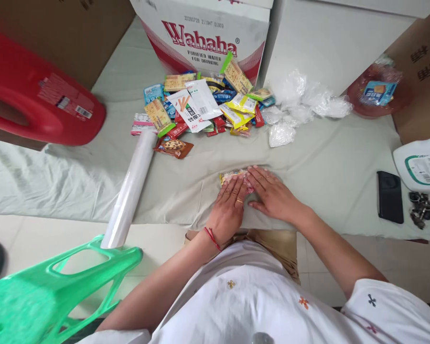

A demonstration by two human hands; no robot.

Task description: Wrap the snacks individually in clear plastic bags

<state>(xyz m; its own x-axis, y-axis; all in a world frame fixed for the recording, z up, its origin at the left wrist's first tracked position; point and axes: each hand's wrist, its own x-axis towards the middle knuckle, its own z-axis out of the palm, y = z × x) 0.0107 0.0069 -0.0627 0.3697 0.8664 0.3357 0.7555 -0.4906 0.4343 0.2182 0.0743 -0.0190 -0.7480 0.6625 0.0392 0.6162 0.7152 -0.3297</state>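
My left hand (228, 206) and my right hand (272, 193) lie side by side, fingers stretched flat, pressing on a small wrapped snack packet (230, 176) on the pale cloth-covered table (326, 162). Only the packet's yellow and pink far edge shows past my fingertips. A red cord is on my left wrist and a ring on one left finger. A heap of assorted snack packets (204, 105) lies further back at the table's middle.
A roll of clear film (131, 186) lies left of my hands. Crumpled plastic bags (301, 102), a Wahaha carton (204, 38), a red jug (32, 95), a red plate with a packet (380, 91), a black phone (390, 196), keys (421, 209) and a green stool (53, 291) surround them.
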